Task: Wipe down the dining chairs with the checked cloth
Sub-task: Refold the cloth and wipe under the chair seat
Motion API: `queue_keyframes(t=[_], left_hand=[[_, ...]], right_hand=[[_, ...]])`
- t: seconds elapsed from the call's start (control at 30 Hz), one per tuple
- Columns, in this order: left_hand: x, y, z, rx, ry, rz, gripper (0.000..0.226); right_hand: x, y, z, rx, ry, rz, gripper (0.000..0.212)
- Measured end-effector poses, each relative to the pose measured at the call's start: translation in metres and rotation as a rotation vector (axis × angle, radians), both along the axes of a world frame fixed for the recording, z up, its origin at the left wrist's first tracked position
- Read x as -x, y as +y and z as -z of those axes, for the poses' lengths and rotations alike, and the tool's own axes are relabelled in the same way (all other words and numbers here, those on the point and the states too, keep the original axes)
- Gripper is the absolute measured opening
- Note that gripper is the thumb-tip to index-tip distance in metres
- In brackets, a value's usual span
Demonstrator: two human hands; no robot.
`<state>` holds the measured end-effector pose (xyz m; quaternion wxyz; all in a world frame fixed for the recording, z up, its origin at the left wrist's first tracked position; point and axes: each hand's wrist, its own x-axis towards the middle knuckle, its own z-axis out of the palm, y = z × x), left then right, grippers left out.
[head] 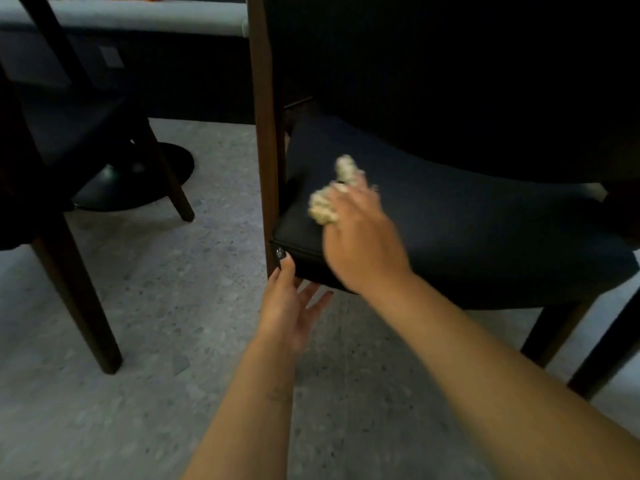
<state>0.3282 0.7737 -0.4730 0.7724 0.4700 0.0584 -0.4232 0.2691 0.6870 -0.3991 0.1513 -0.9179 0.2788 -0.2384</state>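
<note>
In the head view, the right hand [360, 237] lies over the near left corner of the dark seat [467, 220] of a dining chair [266, 133]. Its fingers [349, 188] are curled round the cloth [323, 206], which is bunched into a pale wad; tufts of it poke out ahead of the fingers and to their left. The hand is blurred, and the check pattern cannot be made out. The cloth appears to be touching the seat, though the blur leaves this uncertain.

The left hand [289, 306] is just below and to the left of the right hand. Its fingers are nearly straight and hold nothing; the thumb presses on the seat's front edge beside the wooden leg, and the other fingers reach under the seat.

The step in hand looks like wiping this seat while the left hand steadies the chair. The next move likely calls for sweeping the cloth away from the fingers across the seat's unwiped stretch to the right. A second chair [86, 237] stands well to the left on the floor [207, 358], probably waiting its turn.
</note>
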Motion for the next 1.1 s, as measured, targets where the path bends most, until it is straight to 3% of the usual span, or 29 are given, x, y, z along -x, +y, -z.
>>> queue_keyframes(t=[0.13, 0.23, 0.37, 0.5, 0.57, 0.67, 0.73, 1.1], left_hand=[[0.001, -0.001, 0.000, -0.003, -0.083, 0.008, 0.031], [0.000, -0.002, -0.002, -0.028, -0.018, -0.023, 0.027], [0.002, -0.006, -0.005, -0.066, 0.009, -0.070, 0.031], [0.000, -0.006, -0.010, -0.380, -0.268, -0.357, 0.024], [0.001, 0.000, -0.022, -0.315, -0.439, -0.464, 0.009], [0.010, 0.007, -0.037, -0.085, -0.655, -0.338, 0.017], [0.015, 0.009, -0.042, -0.040, -0.775, -0.245, 0.017], [0.018, 0.021, -0.050, -0.065, -1.064, -0.060, 0.007]], right_hand=[[-0.043, 0.019, 0.009, -0.010, 0.145, -0.142, 0.062], [-0.032, 0.002, -0.001, -0.173, -0.009, -0.154, 0.048], [-0.013, -0.014, 0.000, -0.118, 0.128, -0.216, 0.048], [-0.013, -0.018, -0.009, 0.036, -0.012, -0.148, 0.021], [-0.007, -0.016, -0.013, 0.007, -0.138, -0.131, 0.015], [0.006, -0.011, -0.012, -0.124, -0.255, -0.175, 0.010], [0.015, -0.010, -0.012, -0.236, -0.306, -0.211, 0.011], [0.025, -0.016, -0.025, -0.620, -0.444, 0.015, 0.007]])
